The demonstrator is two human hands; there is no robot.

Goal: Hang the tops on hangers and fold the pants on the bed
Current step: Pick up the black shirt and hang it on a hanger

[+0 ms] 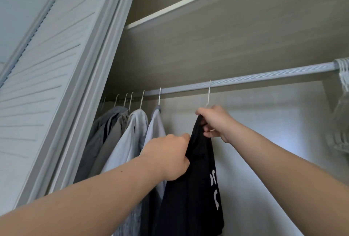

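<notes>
Hanging inside the beige wooden closet (226,37), grey and pale-blue shirts (130,137) crowd the left end of the ribbed metal rod (264,77) (clear plastic hangers (341,107) bunch at its right). Both arms reach up: the right hand (217,120) grips the black printed top (196,188) just under its thin white hanger (209,92), and the left hand (168,156) clutches the top's shoulder.

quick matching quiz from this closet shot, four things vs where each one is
Things
1. black top with white print
2. grey ribbed metal closet rail
3. bunch of clear plastic empty hangers
4. pale blue hanging shirt

Places
A. far right end of the rail
B. just left of the black top
C. gripped by left hand and right hand
D. spans the closet above both hands

Pairs: 1-C, 2-D, 3-A, 4-B
</notes>
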